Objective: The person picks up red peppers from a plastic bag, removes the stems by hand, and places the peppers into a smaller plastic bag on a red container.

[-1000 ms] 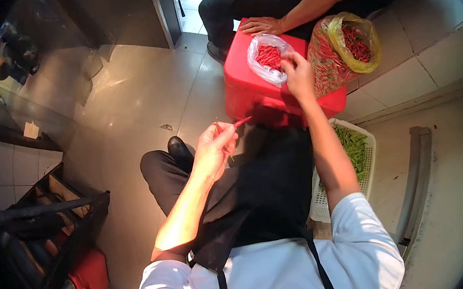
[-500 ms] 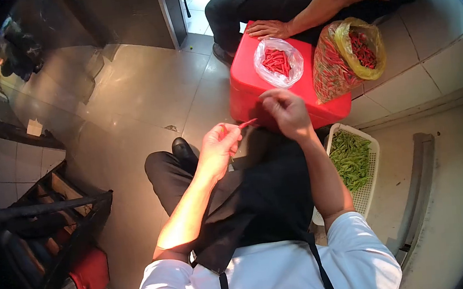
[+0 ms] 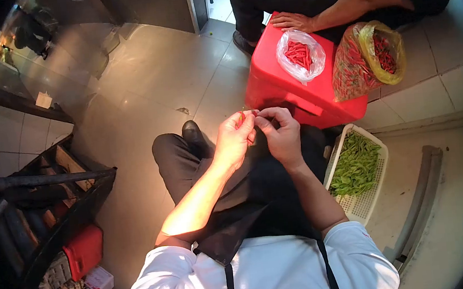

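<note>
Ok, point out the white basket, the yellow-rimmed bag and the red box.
White basket [image 3: 359, 212]: head view, perforated near end.
Yellow-rimmed bag [image 3: 399, 76]: head view, yellow rim.
Red box [image 3: 268, 63]: head view, bare lid top.

We see a bright red box [image 3: 271, 79], red chillies [image 3: 299, 55] in a translucent whitish bag [image 3: 319, 62], and a yellow-rimmed bag [image 3: 397, 75] showing mottled red and green. The held chilli [image 3: 242, 119] is red. Our shirt [image 3: 276, 263] is white, our apron [image 3: 271, 205] black. Green produce [image 3: 356, 166] fills a white basket [image 3: 360, 210] patterned with small holes; grey floor tiles [image 3: 153, 79] form a dark-lined grid.
</note>
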Demonstrator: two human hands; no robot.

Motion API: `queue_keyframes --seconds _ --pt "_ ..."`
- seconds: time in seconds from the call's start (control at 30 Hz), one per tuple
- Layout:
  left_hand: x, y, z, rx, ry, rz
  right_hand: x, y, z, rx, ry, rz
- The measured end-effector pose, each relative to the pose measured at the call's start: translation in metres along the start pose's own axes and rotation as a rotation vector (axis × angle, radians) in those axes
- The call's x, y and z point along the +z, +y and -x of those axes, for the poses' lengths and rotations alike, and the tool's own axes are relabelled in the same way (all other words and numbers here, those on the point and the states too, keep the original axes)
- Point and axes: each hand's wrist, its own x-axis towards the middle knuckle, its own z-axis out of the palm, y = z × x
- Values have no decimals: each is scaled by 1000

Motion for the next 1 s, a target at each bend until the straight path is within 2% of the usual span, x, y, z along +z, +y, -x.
queue_keyframes --seconds 0.1,0.13,0.23,0.27,0.37,0.43,0.5,0.53,0.7,0.8,0.9,1.0 --pt "-2 1 1 -33 12 53 4 -5 4 -296 58 288" --pt "-4 4 2 -52 6 87 3 -4 4 -331 53 294" --pt "-5 6 4 -52 -7 37 -7 -9 4 -11 -7 -68" --pt "-5 8 5 -45 -25 -33 -8 -7 0 21 -18 -155" --pt "1 11 6 2 -32 -234 -24 2 -13 53 -209 -113" --pt "2 13 6 67 -34 -407 -34 -3 -18 9 -269 -12" --pt "4 19 11 33 -31 -476 -40 -7 -20 11 -312 44" --pt "6 22 10 24 -35 -511 -42 -6 -22 107 -351 -78" --pt "3 19 10 35 -107 -441 -41 16 -21 533 -455 -762" --pt "3 20 9 -27 -102 -427 -34 14 -17 641 -422 -933" --pt "-5 10 12 -123 -92 -286 -30 16 -13 635 -393 -911" --pt "-15 -11 -6 -259 -13 -69 -37 26 -13 594 -192 -966"
